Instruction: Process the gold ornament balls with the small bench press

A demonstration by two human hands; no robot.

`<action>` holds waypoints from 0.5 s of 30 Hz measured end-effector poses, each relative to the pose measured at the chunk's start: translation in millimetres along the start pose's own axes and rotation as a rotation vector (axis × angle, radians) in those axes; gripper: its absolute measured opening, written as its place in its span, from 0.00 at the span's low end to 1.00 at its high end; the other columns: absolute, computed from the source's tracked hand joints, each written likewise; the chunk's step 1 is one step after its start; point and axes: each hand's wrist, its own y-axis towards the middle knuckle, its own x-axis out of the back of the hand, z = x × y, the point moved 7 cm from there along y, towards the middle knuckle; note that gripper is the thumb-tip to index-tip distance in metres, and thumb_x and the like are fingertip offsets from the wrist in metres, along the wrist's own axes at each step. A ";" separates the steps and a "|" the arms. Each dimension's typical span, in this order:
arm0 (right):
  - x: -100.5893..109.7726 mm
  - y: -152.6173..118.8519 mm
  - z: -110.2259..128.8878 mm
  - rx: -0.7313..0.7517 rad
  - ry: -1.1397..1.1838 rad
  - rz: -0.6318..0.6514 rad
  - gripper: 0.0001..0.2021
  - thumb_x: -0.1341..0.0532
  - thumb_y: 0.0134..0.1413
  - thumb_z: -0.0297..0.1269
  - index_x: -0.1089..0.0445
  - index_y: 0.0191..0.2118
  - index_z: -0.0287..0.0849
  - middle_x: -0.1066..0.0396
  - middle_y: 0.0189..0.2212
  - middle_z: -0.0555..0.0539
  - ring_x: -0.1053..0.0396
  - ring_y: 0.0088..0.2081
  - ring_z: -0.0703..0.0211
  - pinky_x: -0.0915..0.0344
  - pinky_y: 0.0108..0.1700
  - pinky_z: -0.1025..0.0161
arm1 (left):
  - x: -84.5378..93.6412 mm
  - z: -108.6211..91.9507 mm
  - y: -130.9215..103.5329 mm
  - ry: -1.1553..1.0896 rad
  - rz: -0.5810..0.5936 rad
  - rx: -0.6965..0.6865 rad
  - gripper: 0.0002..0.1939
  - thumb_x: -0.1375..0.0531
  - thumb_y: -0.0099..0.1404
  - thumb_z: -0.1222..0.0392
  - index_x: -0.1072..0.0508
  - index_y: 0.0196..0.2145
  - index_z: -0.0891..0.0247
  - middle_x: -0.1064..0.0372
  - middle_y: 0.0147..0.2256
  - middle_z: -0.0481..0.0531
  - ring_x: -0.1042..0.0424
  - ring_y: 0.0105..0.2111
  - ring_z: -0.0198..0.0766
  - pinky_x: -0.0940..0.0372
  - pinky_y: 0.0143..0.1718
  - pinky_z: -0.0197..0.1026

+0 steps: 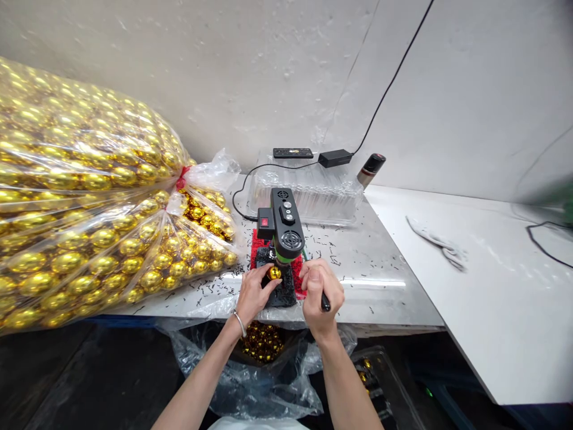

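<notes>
So left hand (253, 292) pinches one gold ball (274, 273) under the mini drill press (282, 239), right hand (319, 292) grips its lever (325, 303); huge bags (89, 197) at 9 o'clock look undone, few finished below the tabletop (380, 275).

Two hands (286, 292), one small drill press (281, 239), two bags of gold balls (85, 197).

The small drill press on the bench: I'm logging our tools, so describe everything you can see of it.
The drill press is a small upright machine with a black head, a green band beneath and a red switch on its left side. It stands on a red mat on the steel bench. The left hand holds a gold ball under it; the right hand grips its black lever.
</notes>
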 end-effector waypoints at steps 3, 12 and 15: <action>-0.1 -1.0 -0.3 0.004 -0.001 0.003 0.14 0.52 0.59 0.25 0.43 0.22 0.43 0.39 0.22 0.51 0.36 0.28 0.63 0.41 0.30 0.63 | -3.3 -2.5 -0.6 0.014 -0.038 -0.059 0.17 0.38 0.61 0.54 0.27 0.47 0.60 0.25 0.44 0.56 0.28 0.45 0.47 0.40 0.52 0.53; -0.4 -4.5 -0.4 0.019 -0.021 -0.004 0.14 0.52 0.58 0.23 0.44 0.23 0.43 0.40 0.21 0.52 0.36 0.28 0.64 0.42 0.29 0.64 | -5.7 -7.0 -10.7 0.025 -0.008 -0.156 0.16 0.40 0.63 0.56 0.29 0.48 0.61 0.26 0.47 0.57 0.30 0.48 0.46 0.46 0.58 0.54; -0.3 -5.7 -0.4 0.021 -0.027 0.003 0.14 0.52 0.58 0.23 0.44 0.23 0.43 0.40 0.20 0.52 0.37 0.28 0.64 0.42 0.29 0.64 | -3.0 -5.7 -9.6 0.052 0.024 -0.149 0.16 0.40 0.63 0.55 0.29 0.48 0.61 0.26 0.46 0.57 0.29 0.47 0.47 0.47 0.58 0.56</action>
